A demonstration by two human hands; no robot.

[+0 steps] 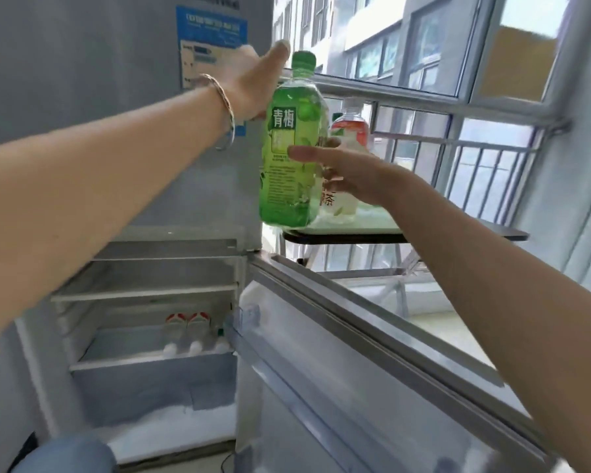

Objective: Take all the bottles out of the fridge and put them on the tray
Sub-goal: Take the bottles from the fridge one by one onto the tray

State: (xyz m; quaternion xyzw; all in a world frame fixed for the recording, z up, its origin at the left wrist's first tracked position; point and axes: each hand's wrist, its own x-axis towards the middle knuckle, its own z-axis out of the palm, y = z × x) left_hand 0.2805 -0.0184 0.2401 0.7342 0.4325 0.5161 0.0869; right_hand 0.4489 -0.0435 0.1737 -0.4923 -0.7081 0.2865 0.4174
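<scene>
A green bottle [289, 148] with a green cap and a green label hangs upright just left of the pale tray [372, 224]. My right hand [348, 172] grips its middle, thumb across the label. My left hand [253, 83] lies against the bottle's upper left side with the thumb stretched upward, off the bottle; its fingers are hidden. On the tray behind stands a bottle with a red label [350, 131]. Two clear bottles [186, 331] with red-and-white labels lie in the fridge's lower drawer [151, 373].
The tray rests on a small dark table [505, 233] by a railed window. The open fridge door [355, 339] juts out below my right arm. The fridge's glass shelves [144, 291] hold nothing visible. Frost lines the drawer.
</scene>
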